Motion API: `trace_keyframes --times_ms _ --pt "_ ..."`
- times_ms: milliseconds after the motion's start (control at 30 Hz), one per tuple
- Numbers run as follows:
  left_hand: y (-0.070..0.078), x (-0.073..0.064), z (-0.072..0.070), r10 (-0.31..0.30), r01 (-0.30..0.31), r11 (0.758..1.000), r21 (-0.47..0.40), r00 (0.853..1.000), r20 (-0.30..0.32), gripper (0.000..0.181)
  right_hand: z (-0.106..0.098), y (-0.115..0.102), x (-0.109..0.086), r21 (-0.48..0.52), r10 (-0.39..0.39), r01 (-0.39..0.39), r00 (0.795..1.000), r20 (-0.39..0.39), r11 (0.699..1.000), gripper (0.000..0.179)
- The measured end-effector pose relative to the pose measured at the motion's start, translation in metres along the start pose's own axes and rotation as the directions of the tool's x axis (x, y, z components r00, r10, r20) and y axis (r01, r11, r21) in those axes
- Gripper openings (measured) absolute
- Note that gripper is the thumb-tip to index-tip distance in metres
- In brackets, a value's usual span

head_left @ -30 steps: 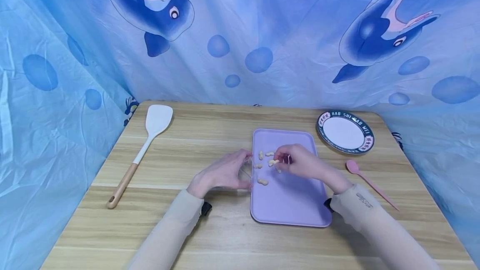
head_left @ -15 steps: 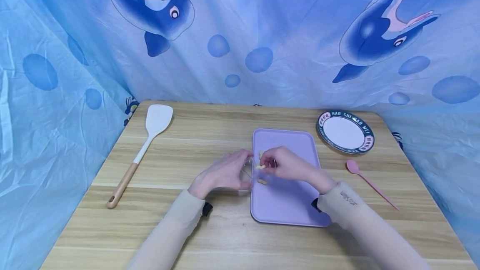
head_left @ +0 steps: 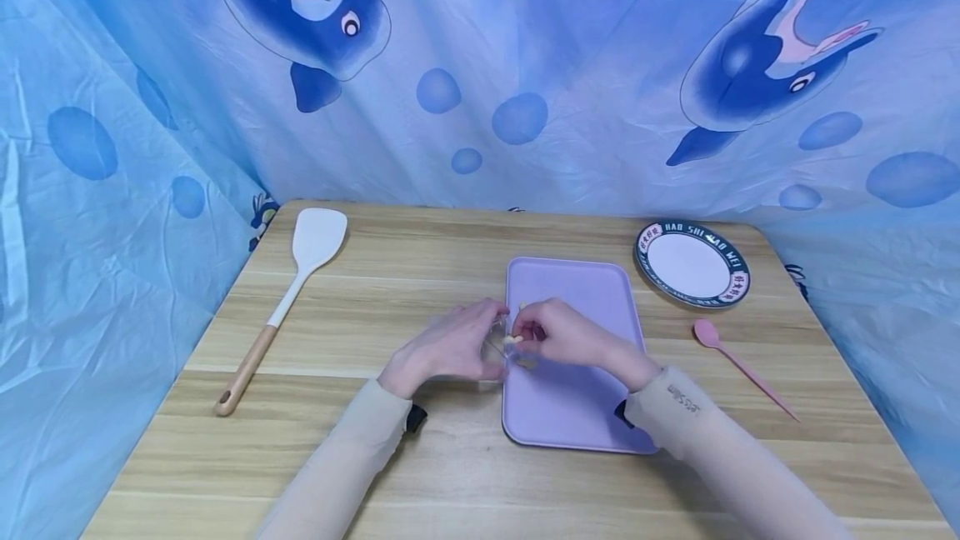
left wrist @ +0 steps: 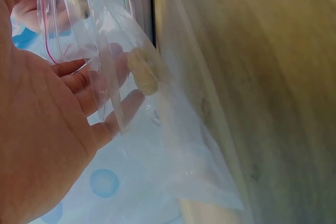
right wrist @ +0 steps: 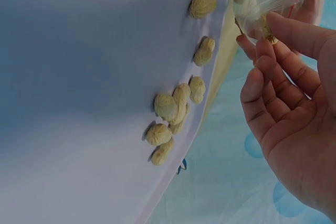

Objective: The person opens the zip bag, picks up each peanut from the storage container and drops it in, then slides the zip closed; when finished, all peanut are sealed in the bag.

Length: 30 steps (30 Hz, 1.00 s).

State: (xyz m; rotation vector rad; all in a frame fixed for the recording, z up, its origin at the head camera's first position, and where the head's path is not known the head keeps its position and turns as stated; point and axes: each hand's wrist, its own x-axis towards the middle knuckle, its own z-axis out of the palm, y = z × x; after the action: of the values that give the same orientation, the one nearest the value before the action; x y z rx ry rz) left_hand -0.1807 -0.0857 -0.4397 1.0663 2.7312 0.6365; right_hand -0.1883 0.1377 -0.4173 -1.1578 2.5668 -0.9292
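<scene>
A clear zip-lock bag (left wrist: 178,145) hangs from my left hand (head_left: 446,348), which holds its mouth spread with thumb and fingers beside the tray's left edge. One peanut (left wrist: 142,72) shows through the film. At the bag's mouth, my right hand (head_left: 566,333) pinches another peanut (right wrist: 269,31) between thumb and fingertips; in the left wrist view it overlaps the bag opening. Several more peanuts, among them a round one (right wrist: 203,6), lie along one side of the purple tray (head_left: 581,407). My right hand hides most of these in the head view.
To the left lies a white spatula (head_left: 318,240) with a wooden handle. A dark-rimmed plate (head_left: 688,265) sits at the back right, with a pink spoon (head_left: 707,333) in front of it. A blue dolphin curtain (head_left: 465,48) hangs behind the wooden table (head_left: 405,248).
My right hand has moved left from the tray's middle to the bag's mouth, carrying the pinched peanut. The left hand and bag have stayed nearly still.
</scene>
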Motion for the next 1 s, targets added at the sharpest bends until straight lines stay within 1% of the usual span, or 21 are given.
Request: trace_keyframes --times_ms 200,367,567,800,1000 --pt "0.001 -0.001 0.0 0.012 -0.012 1.0 0.003 1.0 -0.001 0.084 0.004 -0.004 0.003 -0.011 0.016 -0.016 1.0 0.014 1.0 0.006" --pt "0.001 -0.001 -0.001 0.012 -0.012 1.0 0.003 1.0 -0.008 0.082 0.006 -0.006 0.005 -0.026 0.007 -0.007 1.0 0.018 1.0 0.01" --pt "0.001 -0.001 -0.002 0.005 -0.005 1.0 -0.012 1.0 0.004 0.081 0.004 -0.007 0.005 -0.008 0.008 -0.008 1.0 0.011 1.0 0.01" --pt "0.0 -0.001 -0.002 -0.003 0.003 1.0 -0.023 1.0 0.016 0.087 -0.001 -0.005 0.002 0.015 0.016 -0.016 1.0 -0.011 1.0 0.009" --pt "-0.001 -0.001 -0.004 -0.006 0.006 0.999 -0.043 1.0 0.004 0.091 -0.013 -0.001 -0.003 -0.004 0.003 -0.003 0.999 -0.051 1.0 0.012"
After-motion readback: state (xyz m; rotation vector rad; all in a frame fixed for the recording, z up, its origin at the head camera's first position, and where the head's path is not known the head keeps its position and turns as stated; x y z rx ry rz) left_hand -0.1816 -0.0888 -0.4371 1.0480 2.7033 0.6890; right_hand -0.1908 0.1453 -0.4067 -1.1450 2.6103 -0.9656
